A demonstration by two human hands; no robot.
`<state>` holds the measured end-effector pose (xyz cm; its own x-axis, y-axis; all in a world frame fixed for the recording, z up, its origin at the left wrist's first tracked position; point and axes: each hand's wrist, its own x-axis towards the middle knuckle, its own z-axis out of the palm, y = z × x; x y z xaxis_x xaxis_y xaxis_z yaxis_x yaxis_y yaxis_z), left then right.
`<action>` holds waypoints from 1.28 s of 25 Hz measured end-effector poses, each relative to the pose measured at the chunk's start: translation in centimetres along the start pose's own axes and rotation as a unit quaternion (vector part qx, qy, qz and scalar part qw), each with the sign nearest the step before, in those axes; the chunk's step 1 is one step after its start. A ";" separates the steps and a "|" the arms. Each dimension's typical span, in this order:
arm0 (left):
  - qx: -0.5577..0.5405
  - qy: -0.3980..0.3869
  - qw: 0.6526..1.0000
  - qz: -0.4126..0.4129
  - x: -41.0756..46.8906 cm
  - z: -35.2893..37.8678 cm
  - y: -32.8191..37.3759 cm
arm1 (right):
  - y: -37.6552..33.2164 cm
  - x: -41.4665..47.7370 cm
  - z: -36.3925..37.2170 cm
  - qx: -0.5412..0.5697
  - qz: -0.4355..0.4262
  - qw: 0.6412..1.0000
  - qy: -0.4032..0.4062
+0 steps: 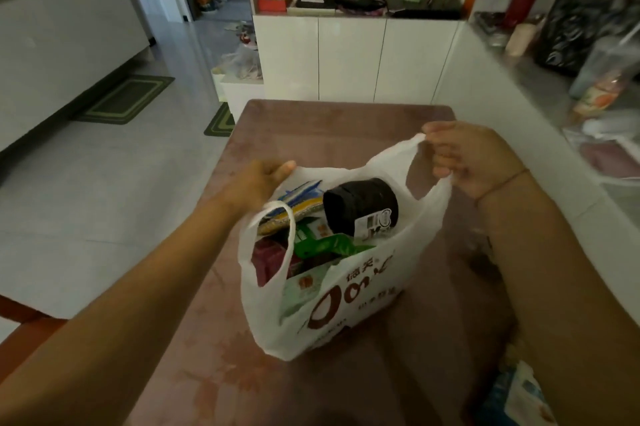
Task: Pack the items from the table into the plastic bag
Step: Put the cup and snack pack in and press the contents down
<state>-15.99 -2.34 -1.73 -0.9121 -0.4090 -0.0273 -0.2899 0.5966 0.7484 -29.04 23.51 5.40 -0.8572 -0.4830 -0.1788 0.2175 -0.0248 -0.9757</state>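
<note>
A white plastic bag (346, 308) with brown print stands open in the middle of the reddish-brown table (311, 127). Inside it I see a black roll with a label (363, 205), green packets (329, 245), a dark red pack (268, 261) and a blue and yellow item (294, 204). My left hand (266, 179) pinches the bag's far left rim. My right hand (478, 157) is closed on the bag's right handle loop and holds it up. The left handle loop (287, 231) hangs loose over the opening.
A blue and white packet (519, 394) lies at the table's near right corner under my right arm. White cabinets (353, 58) stand behind the table. A cluttered counter (540, 79) runs along the right. Tiled floor with green mats (128, 98) lies to the left.
</note>
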 end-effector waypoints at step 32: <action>-0.214 0.201 0.943 -0.158 -5.1 -4.5 3.1 | 2.2 -2.6 -0.5 -0.159 -0.076 0.983 -0.055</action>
<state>-10.89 -1.50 3.69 -0.5920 -0.7991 -0.1046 -0.3064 0.1031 0.9463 -26.59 25.14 3.63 -0.8095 -0.5864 -0.0294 -0.0820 0.1625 -0.9833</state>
